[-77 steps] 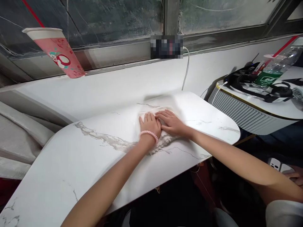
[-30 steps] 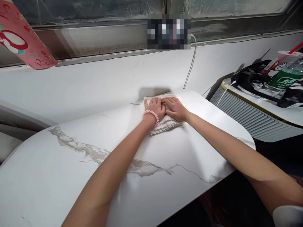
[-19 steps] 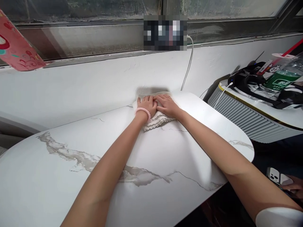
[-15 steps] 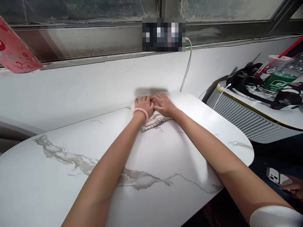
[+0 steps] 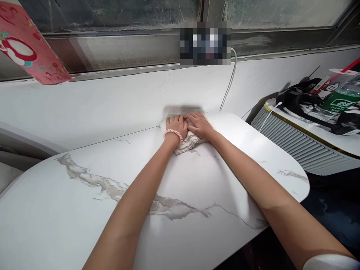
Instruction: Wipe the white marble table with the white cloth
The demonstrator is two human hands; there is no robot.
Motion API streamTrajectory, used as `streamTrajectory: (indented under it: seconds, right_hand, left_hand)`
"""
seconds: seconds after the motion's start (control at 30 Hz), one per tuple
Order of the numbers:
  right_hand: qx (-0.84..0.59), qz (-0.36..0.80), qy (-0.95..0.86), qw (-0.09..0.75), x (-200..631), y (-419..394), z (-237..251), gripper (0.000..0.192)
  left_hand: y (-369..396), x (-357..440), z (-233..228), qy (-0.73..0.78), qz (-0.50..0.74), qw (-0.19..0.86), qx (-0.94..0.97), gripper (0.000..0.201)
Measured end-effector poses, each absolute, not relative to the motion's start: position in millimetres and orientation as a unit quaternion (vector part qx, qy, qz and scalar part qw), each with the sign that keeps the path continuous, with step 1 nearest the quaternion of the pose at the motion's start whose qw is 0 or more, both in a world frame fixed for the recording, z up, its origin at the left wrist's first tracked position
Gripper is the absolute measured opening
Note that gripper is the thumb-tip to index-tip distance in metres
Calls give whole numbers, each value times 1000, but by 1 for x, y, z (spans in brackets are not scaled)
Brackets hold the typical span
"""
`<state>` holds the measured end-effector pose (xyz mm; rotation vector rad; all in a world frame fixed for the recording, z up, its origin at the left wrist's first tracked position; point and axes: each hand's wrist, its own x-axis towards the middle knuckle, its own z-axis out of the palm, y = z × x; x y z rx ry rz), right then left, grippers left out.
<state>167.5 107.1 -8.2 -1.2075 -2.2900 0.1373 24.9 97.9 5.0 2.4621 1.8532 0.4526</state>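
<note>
Pressing flat, fingers together, left hand (image 5: pixel 176 125) and right hand (image 5: pixel 199 125) lying side by side on white cloth (image 5: pixel 188 141); cloth sitting under palms at far edge of marble table (image 5: pixel 84 202); pink bracelet (image 5: pixel 173 133) circling left wrist; white cable (image 5: pixel 230 84) hanging just beyond.

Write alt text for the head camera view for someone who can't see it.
Seen from above, a person's left hand and right hand press flat, side by side, on a white cloth at the far edge of a white marble-patterned table, against a white wall. A pink paper cup stands on the window ledge at upper left.
</note>
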Motion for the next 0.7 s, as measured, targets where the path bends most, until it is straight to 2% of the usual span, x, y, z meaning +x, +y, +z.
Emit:
streamTrajectory:
  seconds: [0.27, 0.53, 0.7]
  right_hand:
    - [-446, 45, -858, 251, 144, 78, -5, 38]
    - [-388, 103, -872, 279, 144, 28, -4, 39]
    - [-381, 95, -875, 282, 151, -20, -3, 40]
  left_hand:
    - [68, 4, 6, 614, 146, 20, 776, 41]
    - [9, -4, 9, 625, 132, 15, 769, 46]
    - [-34, -1, 9, 611, 125, 17, 781, 47]
